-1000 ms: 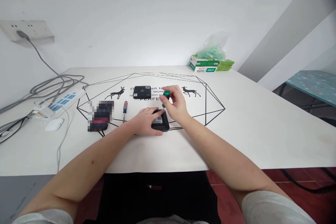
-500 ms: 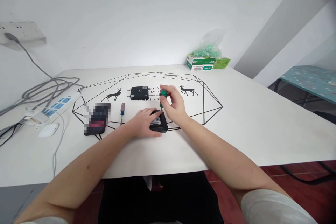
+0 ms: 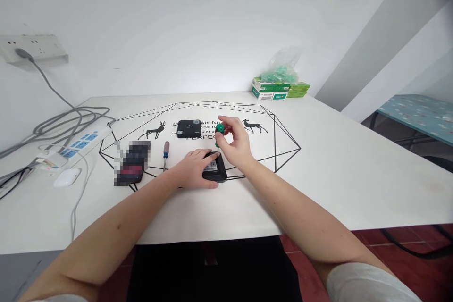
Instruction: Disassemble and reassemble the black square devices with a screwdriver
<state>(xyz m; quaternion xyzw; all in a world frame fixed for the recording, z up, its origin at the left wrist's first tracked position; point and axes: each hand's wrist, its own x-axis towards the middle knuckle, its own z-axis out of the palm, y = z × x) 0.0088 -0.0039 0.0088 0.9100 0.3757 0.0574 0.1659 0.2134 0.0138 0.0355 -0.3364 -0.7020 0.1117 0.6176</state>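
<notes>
A small flat black box (image 3: 221, 170) with a white printed label lies on the table in front of me. My left hand (image 3: 193, 170) grips it from the left, thumb along its near edge and fingers across the far side; the hand covers much of the box. Between the thumb and fingers of my right hand (image 3: 236, 144) is a screwdriver (image 3: 220, 129) with a green handle, held upright. Its thin shaft points down at the far part of the box, beside my left index finger. The tip is too small to make out.
Farther back lies a second black box (image 3: 188, 128). To the left are a screwdriver with a blue collar (image 3: 166, 149), a blurred-out dark object (image 3: 133, 163), a white case (image 3: 67, 177) and a power strip (image 3: 83, 141) with cables. Green-white boxes (image 3: 272, 87) stand against the wall.
The whole view has shifted slightly, so everything sits a little lower. Both hands keep their places at the box, and the green screwdriver stays upright; its handle looks slightly turned.
</notes>
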